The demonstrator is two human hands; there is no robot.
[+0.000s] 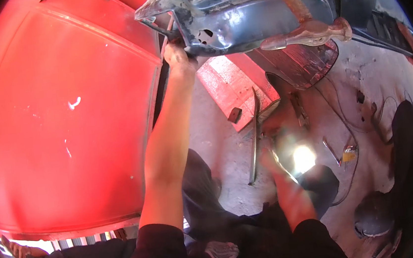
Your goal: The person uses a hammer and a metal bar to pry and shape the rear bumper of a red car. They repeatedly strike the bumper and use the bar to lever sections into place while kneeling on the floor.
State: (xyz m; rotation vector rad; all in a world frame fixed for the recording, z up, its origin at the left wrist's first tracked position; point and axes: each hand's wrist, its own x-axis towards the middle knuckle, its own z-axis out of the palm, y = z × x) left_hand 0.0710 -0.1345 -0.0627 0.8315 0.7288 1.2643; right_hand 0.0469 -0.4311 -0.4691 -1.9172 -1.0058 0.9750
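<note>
A dark blue-grey metal car body part (235, 19), with bare and scuffed edges, spans the top of the view. My left arm reaches up to its left end, where my left hand (178, 57) is closed around the open-ended edge; some fingers are hidden behind the metal. Lower down, my right hand (270, 158) is held low above the floor, beside a bright light (304, 159). Its fingers look curled, but glare hides what they hold. A hammer (309, 33) with a rusty-coloured head rests against the body part.
A large red panel (66, 117) fills the left. Below the body part sit a red block (237, 88) and a long metal bar (255, 146). A yellow-held hex key set (349, 155) and a cable (348, 125) lie on the floor. Other people show at right (403, 160) and lower left (27, 251).
</note>
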